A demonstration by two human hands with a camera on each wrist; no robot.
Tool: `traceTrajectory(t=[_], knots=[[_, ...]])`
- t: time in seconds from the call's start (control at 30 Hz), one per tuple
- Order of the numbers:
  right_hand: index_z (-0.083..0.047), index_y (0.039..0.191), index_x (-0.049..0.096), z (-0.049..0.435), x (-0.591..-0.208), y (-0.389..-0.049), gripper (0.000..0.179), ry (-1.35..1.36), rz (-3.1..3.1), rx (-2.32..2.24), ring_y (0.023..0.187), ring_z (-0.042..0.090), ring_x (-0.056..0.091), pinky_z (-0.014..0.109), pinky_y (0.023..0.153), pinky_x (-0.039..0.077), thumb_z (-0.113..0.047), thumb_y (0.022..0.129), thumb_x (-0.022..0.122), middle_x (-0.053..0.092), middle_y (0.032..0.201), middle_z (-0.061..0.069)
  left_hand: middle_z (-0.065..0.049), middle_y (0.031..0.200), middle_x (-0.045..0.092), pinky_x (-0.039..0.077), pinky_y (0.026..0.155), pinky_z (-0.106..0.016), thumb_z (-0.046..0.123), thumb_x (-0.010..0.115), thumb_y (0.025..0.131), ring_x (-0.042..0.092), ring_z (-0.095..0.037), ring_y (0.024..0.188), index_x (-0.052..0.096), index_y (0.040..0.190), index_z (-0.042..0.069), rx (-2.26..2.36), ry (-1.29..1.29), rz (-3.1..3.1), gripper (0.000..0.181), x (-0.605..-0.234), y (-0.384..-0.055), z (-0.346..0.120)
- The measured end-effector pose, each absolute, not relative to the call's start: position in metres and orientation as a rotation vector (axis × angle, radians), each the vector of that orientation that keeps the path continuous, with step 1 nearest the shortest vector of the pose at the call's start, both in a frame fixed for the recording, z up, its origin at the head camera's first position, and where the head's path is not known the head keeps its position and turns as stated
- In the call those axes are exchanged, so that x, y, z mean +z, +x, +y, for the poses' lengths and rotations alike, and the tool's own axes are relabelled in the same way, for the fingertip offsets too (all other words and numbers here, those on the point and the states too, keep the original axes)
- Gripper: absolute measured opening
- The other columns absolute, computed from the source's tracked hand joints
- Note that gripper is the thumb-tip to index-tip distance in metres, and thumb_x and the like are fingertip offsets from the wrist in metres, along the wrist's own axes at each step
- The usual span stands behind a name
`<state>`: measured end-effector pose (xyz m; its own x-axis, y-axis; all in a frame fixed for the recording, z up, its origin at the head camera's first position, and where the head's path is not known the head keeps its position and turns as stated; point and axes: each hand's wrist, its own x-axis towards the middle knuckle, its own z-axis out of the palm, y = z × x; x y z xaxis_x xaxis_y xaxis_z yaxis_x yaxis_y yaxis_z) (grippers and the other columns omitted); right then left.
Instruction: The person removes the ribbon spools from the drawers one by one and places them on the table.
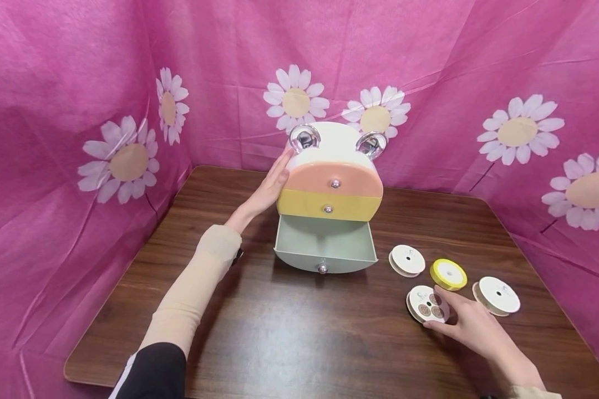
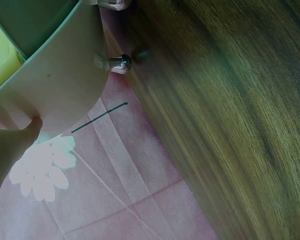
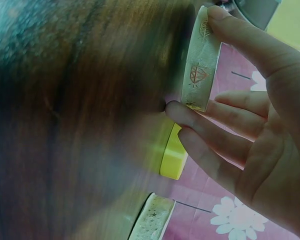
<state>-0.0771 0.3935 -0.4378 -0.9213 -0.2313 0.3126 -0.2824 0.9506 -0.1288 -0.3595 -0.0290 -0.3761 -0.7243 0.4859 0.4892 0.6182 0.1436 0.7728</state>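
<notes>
A small frog-shaped drawer cabinet (image 1: 340,145) stands on the table, with a peach top drawer (image 1: 309,176), a yellow middle drawer (image 1: 299,205) and a green bottom drawer (image 1: 299,260) that is pulled out and holds nothing. My left hand (image 1: 268,188) rests with straight fingers against the cabinet's left side; its thumb (image 2: 27,134) lies along the wall in the left wrist view. With thumb and index finger, my right hand (image 1: 474,324) pinches a white ribbon spool (image 1: 419,299) by its edge. Printed ribbon (image 3: 200,70) on that spool shows in the right wrist view.
Beside the right hand lie a yellow ribbon spool (image 1: 448,275), a white spool (image 1: 407,259) behind on the left and a larger white spool (image 1: 500,296) on the right. Pink floral cloth (image 1: 429,50) hangs around the wooden table (image 1: 299,338).
</notes>
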Motion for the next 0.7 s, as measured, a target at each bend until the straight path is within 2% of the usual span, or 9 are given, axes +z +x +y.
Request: traceTrajectory(t=[0.1, 0.17, 0.23, 0.3, 0.43, 0.53, 0.7], knots=[[-0.002, 0.122, 0.066, 0.3920, -0.4367, -0.0767, 0.077, 0.356, -2.831, 0.237, 0.064, -0.004, 0.041, 0.029, 0.056, 0.041, -0.041, 0.061, 0.092, 0.052, 0.074, -0.014, -0.008, 0.170, 0.000, 0.004, 0.129, -0.048, 0.059, 0.022, 0.103, 0.001, -0.025, 0.157, 0.013, 0.160, 0.011, -1.653, -1.110, -2.267, 0.075, -0.3786, -0.3621, -0.0279], [-0.004, 0.122, 0.065, 0.3904, -0.4358, -0.0762, 0.077, 0.333, -2.850, 0.230, 0.064, -0.003, 0.041, 0.029, 0.056, 0.040, -0.043, 0.061, 0.091, 0.052, 0.073, -0.014, -0.012, 0.169, -0.001, 0.003, 0.129, -0.050, 0.044, 0.023, 0.108, 0.000, -0.029, 0.157, 0.012, 0.160, 0.007, -1.659, -1.115, -2.259, 0.064, -0.3780, -0.3607, -0.0279], [-0.005, 0.124, 0.065, 0.3888, -0.4350, -0.0753, 0.078, 0.309, -2.873, 0.223, 0.065, -0.002, 0.041, 0.029, 0.056, 0.040, -0.045, 0.062, 0.091, 0.051, 0.072, -0.014, -0.013, 0.169, -0.001, 0.002, 0.128, -0.052, 0.038, 0.024, 0.109, 0.000, -0.031, 0.157, 0.012, 0.160, 0.007, -1.671, -1.123, -2.253, 0.061, -0.3782, -0.3607, -0.0281], [-0.005, 0.125, 0.065, 0.3874, -0.4344, -0.0746, 0.078, 0.283, -2.898, 0.218, 0.065, -0.001, 0.042, 0.030, 0.056, 0.039, -0.047, 0.063, 0.090, 0.050, 0.072, -0.014, -0.010, 0.169, -0.001, 0.004, 0.128, -0.050, 0.049, 0.023, 0.106, 0.000, -0.027, 0.157, 0.012, 0.160, 0.010, -1.654, -1.112, -2.273, 0.068, -0.3783, -0.3605, -0.0285], [-0.006, 0.126, 0.064, 0.3856, -0.4336, -0.0740, 0.079, 0.250, -2.930, 0.212, 0.066, 0.003, 0.043, 0.030, 0.056, 0.039, -0.049, 0.065, 0.088, 0.051, 0.073, -0.013, -0.003, 0.170, 0.000, 0.007, 0.129, -0.046, 0.075, 0.021, 0.093, 0.002, -0.020, 0.157, 0.013, 0.161, 0.017, -1.633, -1.095, -2.295, 0.089, -0.3804, -0.3633, -0.0294], [-0.005, 0.125, 0.064, 0.3854, -0.4339, -0.0742, 0.078, 0.248, -2.934, 0.207, 0.066, 0.003, 0.043, 0.029, 0.056, 0.038, -0.050, 0.065, 0.088, 0.051, 0.072, -0.012, -0.002, 0.170, 0.001, 0.006, 0.129, -0.046, 0.079, 0.022, 0.090, 0.002, -0.018, 0.157, 0.014, 0.161, 0.018, -1.651, -1.101, -2.278, 0.094, -0.3822, -0.3657, -0.0293], [-0.006, 0.125, 0.064, 0.3852, -0.4340, -0.0746, 0.078, 0.243, -2.940, 0.199, 0.064, 0.002, 0.042, 0.028, 0.055, 0.036, -0.051, 0.065, 0.087, 0.049, 0.070, -0.013, -0.007, 0.170, 0.002, 0.007, 0.129, -0.046, 0.079, 0.021, 0.090, 0.003, -0.021, 0.157, 0.014, 0.161, 0.015, -1.636, -1.105, -2.272, 0.095, -0.3825, -0.3669, -0.0284]])
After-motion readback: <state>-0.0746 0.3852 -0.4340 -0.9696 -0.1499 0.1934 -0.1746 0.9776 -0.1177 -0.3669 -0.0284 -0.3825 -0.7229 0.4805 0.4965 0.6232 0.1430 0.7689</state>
